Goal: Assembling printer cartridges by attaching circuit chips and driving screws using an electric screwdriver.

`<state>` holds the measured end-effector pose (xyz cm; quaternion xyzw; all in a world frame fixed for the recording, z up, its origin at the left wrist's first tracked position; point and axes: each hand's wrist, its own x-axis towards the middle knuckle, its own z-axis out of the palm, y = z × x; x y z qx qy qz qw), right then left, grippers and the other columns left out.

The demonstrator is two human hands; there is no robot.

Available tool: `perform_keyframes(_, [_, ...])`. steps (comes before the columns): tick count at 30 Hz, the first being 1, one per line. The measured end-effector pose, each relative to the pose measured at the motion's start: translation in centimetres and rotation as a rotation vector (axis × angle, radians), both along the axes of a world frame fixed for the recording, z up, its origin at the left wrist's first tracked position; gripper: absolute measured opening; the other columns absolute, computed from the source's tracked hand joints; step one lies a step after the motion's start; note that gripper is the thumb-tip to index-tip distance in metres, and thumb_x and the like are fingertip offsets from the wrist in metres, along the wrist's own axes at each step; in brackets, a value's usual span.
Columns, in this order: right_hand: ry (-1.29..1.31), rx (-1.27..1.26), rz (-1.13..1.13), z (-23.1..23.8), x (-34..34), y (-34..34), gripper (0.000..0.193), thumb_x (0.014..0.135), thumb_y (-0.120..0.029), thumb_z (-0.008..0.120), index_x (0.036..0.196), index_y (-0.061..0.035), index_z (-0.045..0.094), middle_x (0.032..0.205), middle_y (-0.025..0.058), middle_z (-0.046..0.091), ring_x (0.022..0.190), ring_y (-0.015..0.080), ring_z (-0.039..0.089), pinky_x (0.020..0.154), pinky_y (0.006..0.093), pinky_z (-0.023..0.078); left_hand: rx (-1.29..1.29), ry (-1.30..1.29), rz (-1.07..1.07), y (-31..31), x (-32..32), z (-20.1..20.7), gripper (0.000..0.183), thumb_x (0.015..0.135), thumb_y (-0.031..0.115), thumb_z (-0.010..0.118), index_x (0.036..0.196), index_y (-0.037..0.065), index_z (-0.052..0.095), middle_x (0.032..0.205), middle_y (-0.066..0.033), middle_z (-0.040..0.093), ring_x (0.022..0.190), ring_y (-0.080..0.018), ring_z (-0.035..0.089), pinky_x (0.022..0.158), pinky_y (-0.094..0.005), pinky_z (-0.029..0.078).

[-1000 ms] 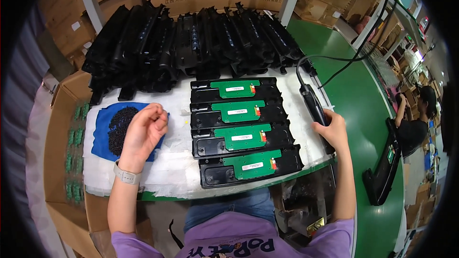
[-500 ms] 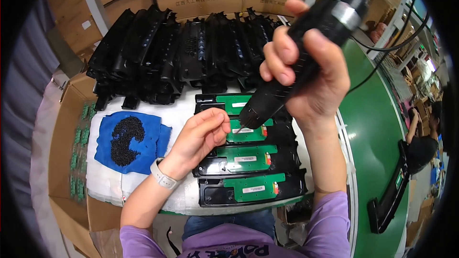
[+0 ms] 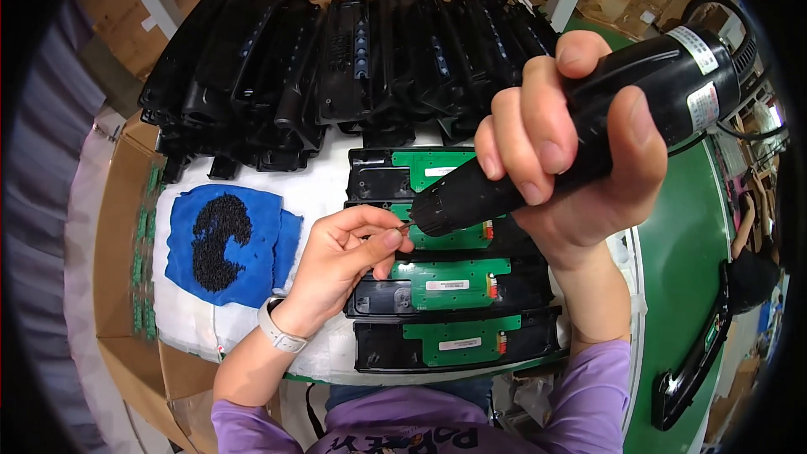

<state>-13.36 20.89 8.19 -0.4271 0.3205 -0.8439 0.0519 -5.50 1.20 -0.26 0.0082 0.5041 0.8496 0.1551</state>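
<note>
My right hand [image 3: 580,214] is wrapped around a black electric screwdriver [image 3: 479,193], which points down and to the left. Its thin bit reaches the fingertips of my left hand [image 3: 340,261]. The left thumb and fingers are pinched together at the bit's tip; whatever small piece is between them is too small to make out. Beneath both hands lie several black plastic panels [image 3: 380,296], each bearing a green circuit board [image 3: 471,273] with a white label. To the left, a heap of tiny black screws [image 3: 220,231] rests on a blue cloth [image 3: 187,265].
Many black plastic housings [image 3: 277,76] stand packed along the table's back. A carton [image 3: 118,286] with green boards is at the left edge. On the right, a long black part [image 3: 698,361] lies on a green surface [image 3: 672,286]; the screwdriver's cable [image 3: 744,42] trails at the upper right.
The screwdriver has tilted flatter, its body swinging right and lower. My left fingertips have met the bit's tip, where they were apart from it before. The view has shifted slightly.
</note>
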Motion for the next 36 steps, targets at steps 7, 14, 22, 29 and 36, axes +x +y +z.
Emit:
perform_keyframes(7, [0.054,0.026,-0.025,-0.5,0.6,-0.2,0.037,0.091,-0.039,0.049,0.112,-0.0085,0.047,0.065,-0.0006,0.047,0.048,0.0104,0.044,0.058,0.0297,0.042,0.048,-0.033,0.001,-0.1,0.1,-0.3,0.014,0.089,0.003,0.059,0.102,-0.001,0.061,0.087,-0.0117,0.067,0.059,-0.0084,0.055,0.056,-0.0193,0.044])
perform_keyframes(14, [0.009,-0.007,-0.063,-0.4,1.0,-0.4,0.034,0.092,-0.037,0.047,0.110,-0.0080,0.048,0.065,-0.0004,0.047,0.048,0.0103,0.044,0.058,0.0299,0.042,-0.011,0.000,-0.010,0.1,0.2,-0.2,0.013,0.088,0.003,0.059,0.100,-0.001,0.061,0.085,-0.0109,0.067,0.058,-0.0082,0.055,0.056,-0.0194,0.045])
perform_keyframes(22, [-0.060,0.312,-0.494,1.0,-2.6,-1.4,0.020,0.084,-0.016,0.056,0.097,-0.0017,0.052,0.057,0.0025,0.046,0.042,0.0120,0.043,0.047,0.0293,0.039,-0.294,-0.025,0.028,0.2,-0.3,0.2,0.011,0.086,0.002,0.060,0.096,-0.003,0.061,0.079,-0.0087,0.064,0.058,-0.0077,0.053,0.055,-0.0187,0.042])
perform_keyframes(29, [-0.001,0.408,-0.530,-1.7,-5.5,-3.9,0.014,0.079,-0.010,0.066,0.081,0.0001,0.057,0.055,0.0035,0.053,0.043,0.0107,0.049,0.042,0.0226,0.037,-0.122,-0.070,0.053,-0.4,-0.4,0.1,0.014,0.092,0.010,0.056,0.100,-0.001,0.058,0.083,-0.0071,0.063,0.063,-0.0076,0.054,0.058,-0.0191,0.044])
perform_keyframes(36, [0.038,0.425,-0.549,-2.9,-6.5,-4.1,0.015,0.077,-0.008,0.067,0.084,0.0006,0.057,0.056,0.0031,0.054,0.043,0.0100,0.051,0.040,0.0217,0.037,-0.054,-0.111,0.041,-0.7,-0.9,-0.7,0.011,0.091,0.009,0.057,0.099,0.001,0.057,0.087,-0.0067,0.062,0.068,-0.0068,0.053,0.062,-0.0178,0.043])
